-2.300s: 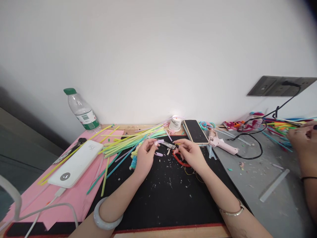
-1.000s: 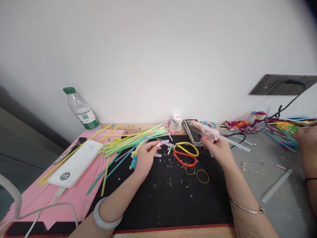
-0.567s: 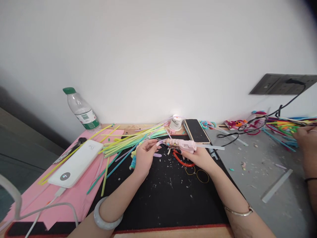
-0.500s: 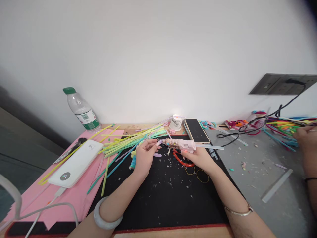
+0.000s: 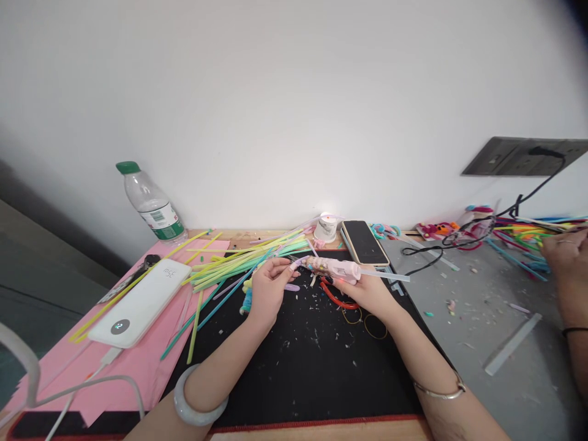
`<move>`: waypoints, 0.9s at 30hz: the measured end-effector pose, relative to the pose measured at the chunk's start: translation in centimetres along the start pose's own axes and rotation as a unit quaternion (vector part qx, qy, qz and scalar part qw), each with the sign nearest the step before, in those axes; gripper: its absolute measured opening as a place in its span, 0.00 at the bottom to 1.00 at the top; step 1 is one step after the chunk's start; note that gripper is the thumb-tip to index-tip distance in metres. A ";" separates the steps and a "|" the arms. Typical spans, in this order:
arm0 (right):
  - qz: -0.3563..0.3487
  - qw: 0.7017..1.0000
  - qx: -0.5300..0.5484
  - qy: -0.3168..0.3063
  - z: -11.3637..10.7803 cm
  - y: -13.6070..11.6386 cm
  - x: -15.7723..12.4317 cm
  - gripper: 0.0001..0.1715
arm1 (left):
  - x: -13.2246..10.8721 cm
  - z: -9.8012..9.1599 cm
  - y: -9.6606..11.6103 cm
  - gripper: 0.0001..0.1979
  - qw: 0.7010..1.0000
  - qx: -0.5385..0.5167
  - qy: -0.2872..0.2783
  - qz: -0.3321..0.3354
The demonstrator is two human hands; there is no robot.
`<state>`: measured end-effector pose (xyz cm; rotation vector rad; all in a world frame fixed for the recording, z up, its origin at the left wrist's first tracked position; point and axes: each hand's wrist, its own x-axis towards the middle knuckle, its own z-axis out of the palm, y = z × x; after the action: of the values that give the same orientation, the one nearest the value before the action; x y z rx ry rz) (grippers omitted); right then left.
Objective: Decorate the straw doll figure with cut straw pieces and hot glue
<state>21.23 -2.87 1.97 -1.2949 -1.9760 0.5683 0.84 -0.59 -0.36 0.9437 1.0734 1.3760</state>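
My right hand (image 5: pixel 367 293) grips a pink glue gun (image 5: pixel 334 268) with a clear glue stick out of its back, its nozzle pointing left. My left hand (image 5: pixel 269 288) pinches a small lilac straw piece (image 5: pixel 301 263) right at the nozzle tip. Both hands hover over a black mat (image 5: pixel 303 361) strewn with scraps. Red-handled scissors (image 5: pixel 339 296) lie under my right hand, with rubber bands (image 5: pixel 375 326) beside them.
A heap of coloured straws (image 5: pixel 239 257) lies left of my hands. A white power bank (image 5: pixel 140 303) rests on pink paper, a water bottle (image 5: pixel 151 205) behind it. A phone (image 5: pixel 364 242) and small cup (image 5: pixel 327 228) stand at the back. Another person's hand (image 5: pixel 567 257) works at the right.
My right hand left the scissors, reached right for the glue gun, and brought it left to the straw piece in my left hand. The left hand stayed put.
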 end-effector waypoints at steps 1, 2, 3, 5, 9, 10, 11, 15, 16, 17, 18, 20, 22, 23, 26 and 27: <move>0.002 1.000 0.000 0.002 0.0 0.0 0.0 0.13 | 0.0 0.0 0.1 0.13 1.000 0.000 0.002 -0.001; 0.004 1.000 -0.002 0.004 -0.1 0.0 0.0 0.13 | 0.0 0.0 0.1 0.12 1.000 -0.001 0.004 -0.001; 0.008 1.000 -0.005 0.006 -0.1 0.0 0.0 0.13 | -0.1 0.0 0.2 0.12 1.000 -0.002 0.005 -0.001; 0.014 1.000 -0.012 0.012 -0.2 0.0 0.0 0.14 | -0.1 0.0 0.2 0.12 1.000 -0.004 0.007 0.000; 0.020 0.999 -0.023 0.016 -0.3 0.1 0.0 0.14 | 0.0 0.0 0.2 0.11 1.000 -0.007 0.011 0.001; 0.022 0.999 -0.030 0.017 -0.3 0.2 0.0 0.13 | 0.0 0.0 0.1 0.11 1.000 -0.009 0.013 0.001; 0.024 0.999 -0.040 0.019 -0.4 0.2 0.0 0.13 | 0.0 0.0 0.1 0.11 1.000 -0.011 0.013 0.002; 0.035 0.998 -0.044 0.032 -0.5 0.3 -0.1 0.13 | 0.1 -0.1 0.1 0.11 1.000 -0.016 0.020 0.004; 0.037 0.998 -0.035 0.035 -0.5 0.2 -0.2 0.14 | 0.1 -0.1 0.1 0.12 1.000 -0.015 0.022 0.004; 0.038 0.998 -0.026 0.037 -0.5 0.1 -0.2 0.14 | 0.1 -0.1 0.0 0.12 1.000 -0.014 0.023 0.004; 0.037 0.998 -0.018 0.040 -0.5 0.0 -0.2 0.14 | 0.1 -0.1 0.0 0.12 1.000 -0.012 0.023 0.005; 0.027 0.999 -0.014 0.037 -0.4 -0.3 -0.2 0.13 | 0.1 -0.1 -0.1 0.12 1.000 -0.010 0.020 0.006; 0.010 1.000 -0.018 0.023 -0.2 -0.4 -0.1 0.13 | 0.1 -0.1 -0.2 0.12 1.000 -0.006 0.016 0.008; 0.003 1.000 -0.020 0.015 -0.2 -0.5 -0.1 0.13 | 0.1 -0.1 -0.2 0.12 1.000 -0.005 0.013 0.009; -0.003 1.000 -0.024 0.003 0.1 -0.3 0.0 0.13 | 0.1 0.0 -0.2 0.13 1.000 -0.003 0.005 0.008; -0.003 1.000 -0.023 0.003 0.1 -0.3 0.0 0.14 | 0.0 0.0 -0.2 0.13 1.000 -0.004 0.003 0.007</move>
<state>20.97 -2.96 2.06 -1.3176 -1.9974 0.5175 0.92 -0.54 -0.50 0.9444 1.0673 1.3947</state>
